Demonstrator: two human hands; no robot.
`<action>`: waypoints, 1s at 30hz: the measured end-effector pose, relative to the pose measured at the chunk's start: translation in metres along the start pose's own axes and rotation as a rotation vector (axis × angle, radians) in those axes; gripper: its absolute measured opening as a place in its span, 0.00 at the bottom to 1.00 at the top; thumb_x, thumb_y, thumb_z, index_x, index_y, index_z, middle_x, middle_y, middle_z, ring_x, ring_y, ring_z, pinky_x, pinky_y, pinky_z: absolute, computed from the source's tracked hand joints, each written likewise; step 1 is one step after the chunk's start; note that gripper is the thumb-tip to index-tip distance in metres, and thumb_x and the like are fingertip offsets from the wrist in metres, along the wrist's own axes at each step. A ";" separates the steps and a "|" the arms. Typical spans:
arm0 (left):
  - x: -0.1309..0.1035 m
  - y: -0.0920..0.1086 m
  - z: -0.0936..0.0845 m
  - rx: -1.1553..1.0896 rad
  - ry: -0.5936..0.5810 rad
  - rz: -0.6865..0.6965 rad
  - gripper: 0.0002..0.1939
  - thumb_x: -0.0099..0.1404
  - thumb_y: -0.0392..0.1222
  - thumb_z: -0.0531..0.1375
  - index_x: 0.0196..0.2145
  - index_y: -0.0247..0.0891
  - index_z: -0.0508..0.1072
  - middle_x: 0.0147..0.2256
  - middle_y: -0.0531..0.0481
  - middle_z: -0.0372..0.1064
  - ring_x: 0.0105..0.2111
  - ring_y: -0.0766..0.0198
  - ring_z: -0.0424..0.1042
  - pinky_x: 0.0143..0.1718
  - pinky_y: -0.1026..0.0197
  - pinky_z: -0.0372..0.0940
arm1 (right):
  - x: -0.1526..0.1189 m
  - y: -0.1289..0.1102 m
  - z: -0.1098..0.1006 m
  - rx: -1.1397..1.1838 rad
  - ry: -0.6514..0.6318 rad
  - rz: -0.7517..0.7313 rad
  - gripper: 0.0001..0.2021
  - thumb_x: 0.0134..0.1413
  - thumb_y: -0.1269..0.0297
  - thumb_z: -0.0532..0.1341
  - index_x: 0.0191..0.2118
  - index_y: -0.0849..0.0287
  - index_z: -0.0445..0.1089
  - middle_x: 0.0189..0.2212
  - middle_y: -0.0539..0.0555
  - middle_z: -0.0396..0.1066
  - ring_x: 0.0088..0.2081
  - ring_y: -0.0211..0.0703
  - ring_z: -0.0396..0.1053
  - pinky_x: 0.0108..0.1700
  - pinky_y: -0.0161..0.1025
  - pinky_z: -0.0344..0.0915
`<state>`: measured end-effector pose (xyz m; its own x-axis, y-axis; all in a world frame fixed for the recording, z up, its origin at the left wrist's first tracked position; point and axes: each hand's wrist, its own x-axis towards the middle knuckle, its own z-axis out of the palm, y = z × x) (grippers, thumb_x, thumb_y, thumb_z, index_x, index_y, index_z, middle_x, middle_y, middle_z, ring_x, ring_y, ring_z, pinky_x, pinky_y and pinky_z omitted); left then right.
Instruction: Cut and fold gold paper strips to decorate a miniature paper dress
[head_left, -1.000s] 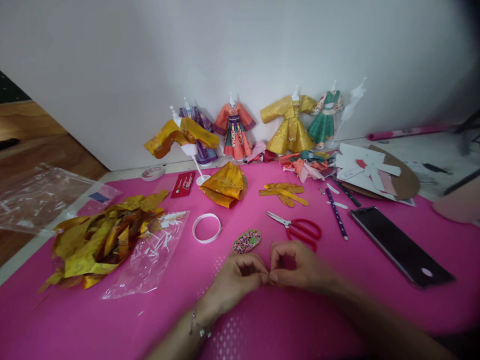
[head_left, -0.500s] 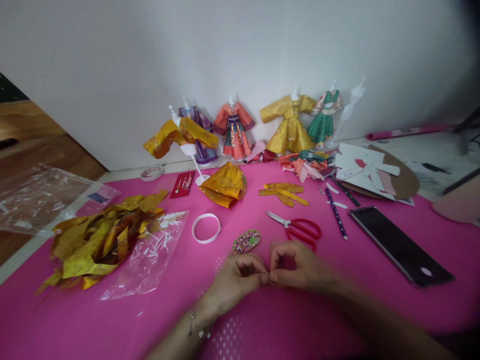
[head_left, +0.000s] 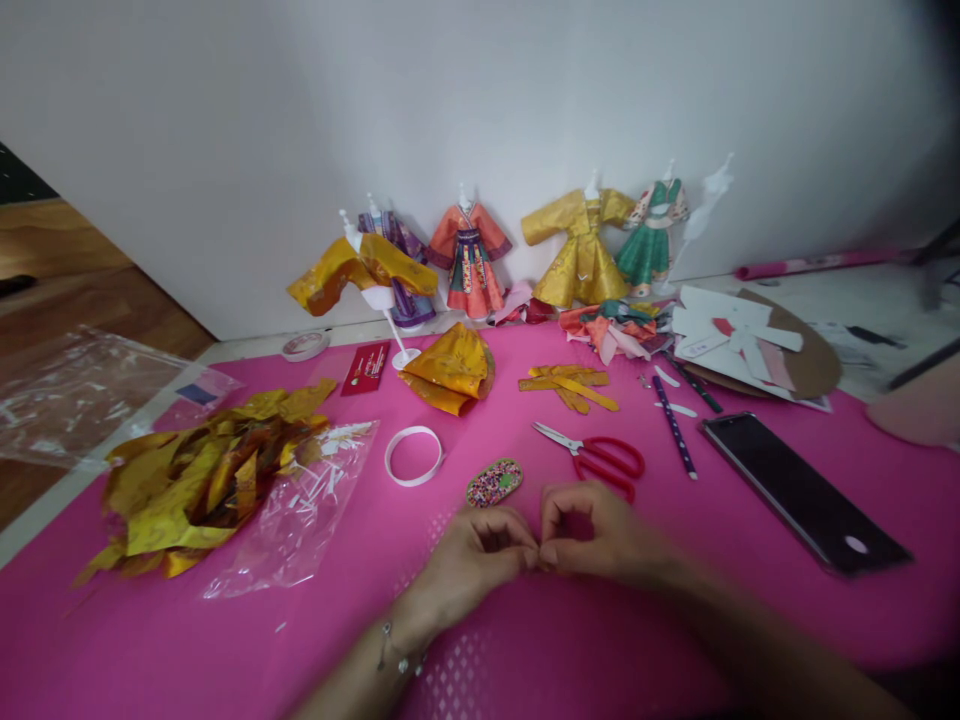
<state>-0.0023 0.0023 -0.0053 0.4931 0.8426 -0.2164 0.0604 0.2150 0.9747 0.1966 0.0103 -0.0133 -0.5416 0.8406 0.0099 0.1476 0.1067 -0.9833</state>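
My left hand (head_left: 484, 550) and my right hand (head_left: 592, 530) meet at the fingertips, each in a pinch. Whatever lies between the fingers is too small and hidden to make out. Just beyond the left hand is an oval, multicoloured speckled piece (head_left: 494, 483) with a green spot. Red-handled scissors (head_left: 592, 455) rest beyond the right hand, blades pointing left. A roll of white tape (head_left: 414, 456) lies farther left. Several gold strips (head_left: 570, 386) are farther back, beside a folded gold fabric piece (head_left: 450, 368).
Gold scraps (head_left: 210, 480) and a clear plastic bag (head_left: 292, 530) lie left. Small dressed mannequins (head_left: 474, 258) stand along the wall. On the right are a phone (head_left: 802, 490), a dotted purple pencil (head_left: 675, 428) and white paper pieces (head_left: 724, 335). A red card (head_left: 365, 368) lies at the back.
Both hands keep the same pinch at the same spot. The surroundings shift only very slightly in view.
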 end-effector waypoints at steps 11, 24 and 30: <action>-0.001 0.000 -0.001 0.029 0.006 0.015 0.06 0.52 0.40 0.65 0.21 0.36 0.76 0.24 0.55 0.68 0.26 0.68 0.64 0.30 0.64 0.57 | 0.000 0.001 0.000 -0.013 -0.001 0.000 0.04 0.47 0.66 0.65 0.26 0.59 0.71 0.24 0.49 0.70 0.27 0.38 0.66 0.29 0.35 0.61; 0.000 0.000 -0.001 0.135 0.105 0.072 0.07 0.55 0.42 0.64 0.23 0.37 0.76 0.23 0.54 0.68 0.26 0.67 0.64 0.30 0.64 0.58 | -0.001 -0.007 0.002 -0.185 0.139 -0.172 0.04 0.48 0.72 0.61 0.25 0.58 0.70 0.24 0.49 0.70 0.26 0.38 0.67 0.29 0.35 0.62; 0.004 -0.008 -0.001 0.216 0.142 0.120 0.06 0.56 0.40 0.62 0.24 0.37 0.76 0.24 0.52 0.70 0.26 0.65 0.65 0.30 0.63 0.58 | -0.003 0.001 0.003 -0.371 0.224 -0.303 0.06 0.47 0.75 0.62 0.25 0.58 0.73 0.24 0.49 0.70 0.28 0.39 0.66 0.33 0.39 0.59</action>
<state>-0.0017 0.0043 -0.0138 0.3821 0.9198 -0.0896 0.2000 0.0124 0.9797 0.1952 0.0063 -0.0146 -0.4209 0.8316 0.3623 0.3167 0.5090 -0.8004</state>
